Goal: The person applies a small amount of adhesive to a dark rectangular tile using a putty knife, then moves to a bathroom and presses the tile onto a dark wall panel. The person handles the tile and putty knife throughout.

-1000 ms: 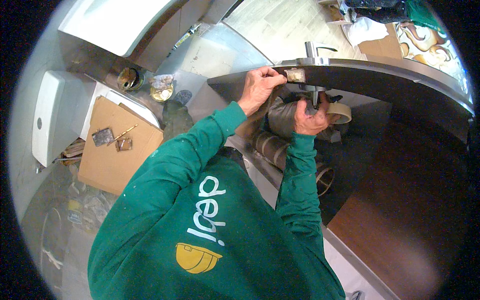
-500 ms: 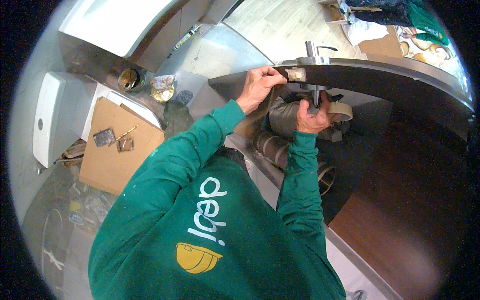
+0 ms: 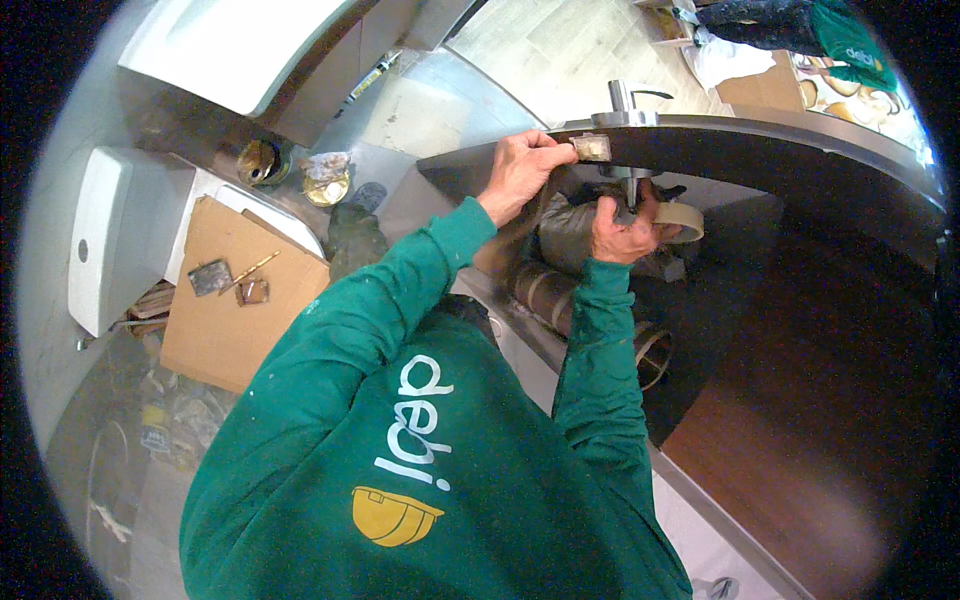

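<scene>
Just below and left of one silver lever handle (image 3: 625, 118), the left hand (image 3: 522, 172) pinches one small pale piece (image 3: 594, 148); below it, the right hand (image 3: 624, 235) curls beside one tape roll (image 3: 694, 223), grip unclear.

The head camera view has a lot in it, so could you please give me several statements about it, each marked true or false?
1. The thin stick lies on the cardboard. True.
2. The roll of tape lies on the cardboard too. False: it is at the right hand, on its right side.
3. The left hand has its fingertips at the edge of a small pale piece. True.
4. Both sleeves are red. False: both are green.
5. The two hands are apart. True.
</scene>
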### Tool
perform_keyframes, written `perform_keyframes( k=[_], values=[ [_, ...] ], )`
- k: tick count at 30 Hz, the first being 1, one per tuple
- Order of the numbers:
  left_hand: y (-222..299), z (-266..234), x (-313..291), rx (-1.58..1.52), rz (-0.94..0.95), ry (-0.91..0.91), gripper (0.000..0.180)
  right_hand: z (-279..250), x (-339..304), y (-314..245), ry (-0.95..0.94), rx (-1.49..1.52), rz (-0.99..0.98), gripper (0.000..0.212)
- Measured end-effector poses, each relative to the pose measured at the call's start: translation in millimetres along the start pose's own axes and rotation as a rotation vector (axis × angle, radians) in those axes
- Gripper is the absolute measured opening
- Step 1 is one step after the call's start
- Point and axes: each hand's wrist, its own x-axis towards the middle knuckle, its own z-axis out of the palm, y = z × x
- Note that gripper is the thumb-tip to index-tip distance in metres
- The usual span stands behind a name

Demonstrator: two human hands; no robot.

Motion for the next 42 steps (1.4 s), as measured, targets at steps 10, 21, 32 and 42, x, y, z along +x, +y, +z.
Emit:
perform_keyframes(
  k=[10, 21, 32, 42],
  values=[
    [-6.1, -3.0, 3.2, -0.064, 0.011, -0.07, 0.024, -1.1, 1.9, 0.4, 0.03, 0.033, 0.004, 0.043],
    [-4.3, 1.8, 2.9, -0.018, -0.024, -0.019, 0.028, 2.1, -1.5, 0.1, 0.037, 0.085, 0.066, 0.039],
    [-6.1, -0.5, 3.2, -0.104, -0.015, -0.066, 0.025, -0.4, 3.3, -1.0, 0.045, 0.093, 0.019, 0.041],
    [-6.5, -3.2, 1.4, -0.224, -0.043, -0.087, 0.024, 0.5, 2.6, 2.6, 0.058, 0.09, -0.014, 0.04]
  ],
)
